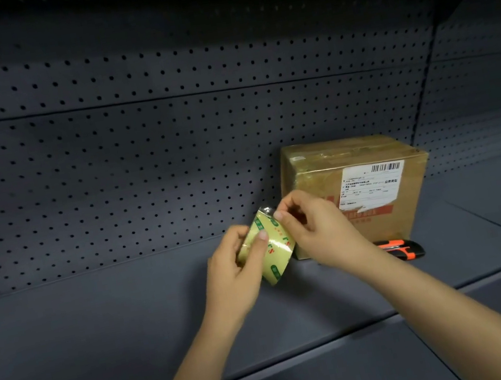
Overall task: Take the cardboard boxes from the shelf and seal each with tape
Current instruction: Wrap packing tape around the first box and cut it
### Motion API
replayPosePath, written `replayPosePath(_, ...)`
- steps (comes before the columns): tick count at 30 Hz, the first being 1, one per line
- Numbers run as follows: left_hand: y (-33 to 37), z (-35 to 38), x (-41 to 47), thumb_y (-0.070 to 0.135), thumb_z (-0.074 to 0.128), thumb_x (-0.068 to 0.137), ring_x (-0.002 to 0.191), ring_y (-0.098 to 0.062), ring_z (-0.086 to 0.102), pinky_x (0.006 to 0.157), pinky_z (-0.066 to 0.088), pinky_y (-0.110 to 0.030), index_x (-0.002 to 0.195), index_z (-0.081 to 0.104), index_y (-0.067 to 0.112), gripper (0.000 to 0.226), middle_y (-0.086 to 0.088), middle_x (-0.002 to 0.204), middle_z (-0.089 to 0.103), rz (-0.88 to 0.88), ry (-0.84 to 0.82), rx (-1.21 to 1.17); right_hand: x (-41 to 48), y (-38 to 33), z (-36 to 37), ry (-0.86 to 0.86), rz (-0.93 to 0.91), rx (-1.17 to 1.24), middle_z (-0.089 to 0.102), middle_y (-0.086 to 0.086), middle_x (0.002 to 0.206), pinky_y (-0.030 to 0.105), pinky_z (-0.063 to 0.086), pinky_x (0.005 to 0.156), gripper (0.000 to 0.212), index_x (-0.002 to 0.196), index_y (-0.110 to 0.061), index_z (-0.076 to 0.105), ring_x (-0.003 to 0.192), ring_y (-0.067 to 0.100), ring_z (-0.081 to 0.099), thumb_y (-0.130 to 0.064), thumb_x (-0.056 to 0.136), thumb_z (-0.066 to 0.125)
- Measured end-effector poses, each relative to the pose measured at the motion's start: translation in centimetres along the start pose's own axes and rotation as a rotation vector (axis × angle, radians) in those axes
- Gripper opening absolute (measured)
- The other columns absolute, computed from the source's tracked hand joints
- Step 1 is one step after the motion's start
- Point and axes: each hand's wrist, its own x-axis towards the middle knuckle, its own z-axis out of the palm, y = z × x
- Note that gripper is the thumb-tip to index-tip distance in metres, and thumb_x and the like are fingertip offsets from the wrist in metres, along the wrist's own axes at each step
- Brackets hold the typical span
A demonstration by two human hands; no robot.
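A brown cardboard box (323, 173) with a white shipping label stands on the dark grey shelf (97, 317), against the perforated back panel at centre right. Shiny tape shows across its top. In front of the box's left corner I hold a yellowish roll of clear packing tape (274, 249) above the shelf. My left hand (233, 273) grips the roll from the left, thumb on its outer face. My right hand (312, 225) pinches at the roll's upper edge with thumb and fingertips, covering the box's lower left corner.
An orange and black utility knife (403, 248) lies on the shelf just in front of the box, partly behind my right wrist. The pegboard back wall (136, 159) rises behind. A second shelf section joins at the right.
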Motion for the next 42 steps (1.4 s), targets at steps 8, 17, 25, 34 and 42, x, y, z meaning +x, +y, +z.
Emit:
replayPosePath(8,0.5,-0.2,0.9,0.037,0.064,0.092,0.053,-0.007,0.054,0.050,0.040,-0.023,0.074,0.062,0.017,0.027,0.005,0.059,0.061,0.045,-0.040,0.200,-1.0,0.3,1.1,0.115,-0.006,-0.086,0.056,-0.001,0.086,0.010,0.035,0.064,0.009,0.089,-0.015,0.052,0.074,0.003,0.048,-0.014,0.098,0.053)
replayPosePath(17,0.8,-0.9,2.1,0.047,0.062,0.091,0.054,-0.009,0.050,0.054,0.038,-0.030,0.073,0.061,0.010,0.042,0.004,0.058,0.056,-0.017,-0.040,0.263,-0.5,-1.0,-0.3,0.143,0.046,0.020,0.061,-0.006,0.075,0.025,0.044,0.066,0.012,0.085,-0.020,0.054,0.070,0.012,0.057,-0.019,0.097,0.056)
replayPosePath(25,0.2,-1.1,1.4,0.011,0.057,0.095,0.068,-0.002,0.059,0.064,0.044,-0.011,0.086,0.061,0.003,0.014,0.005,0.072,0.064,-0.148,-0.198,-0.273,1.5,-2.2,-2.6,-0.014,0.339,0.309,0.067,0.001,0.072,0.024,0.047,0.068,0.020,0.076,-0.014,0.064,0.065,0.007,0.060,-0.023,0.093,0.061)
replayPosePath(34,1.9,-2.2,3.5,0.035,0.068,0.090,0.072,-0.014,0.066,0.067,0.048,-0.029,0.090,0.071,0.010,0.025,-0.008,0.082,0.074,-0.151,-0.170,-0.033,1.4,-1.8,-2.4,0.129,0.247,0.197,0.068,0.001,0.068,0.038,0.058,0.075,0.015,0.079,-0.016,0.063,0.068,0.016,0.066,-0.022,0.091,0.069)
replayPosePath(42,4.2,-0.9,5.9,0.045,0.069,0.086,0.064,-0.010,0.063,0.052,0.045,-0.024,0.077,0.066,0.020,0.027,0.005,0.068,0.067,0.028,-0.002,0.326,3.0,-2.4,-5.9,0.283,0.072,0.010,0.068,-0.008,0.086,0.034,0.056,0.075,0.014,0.084,-0.020,0.064,0.080,0.013,0.065,-0.031,0.092,0.066)
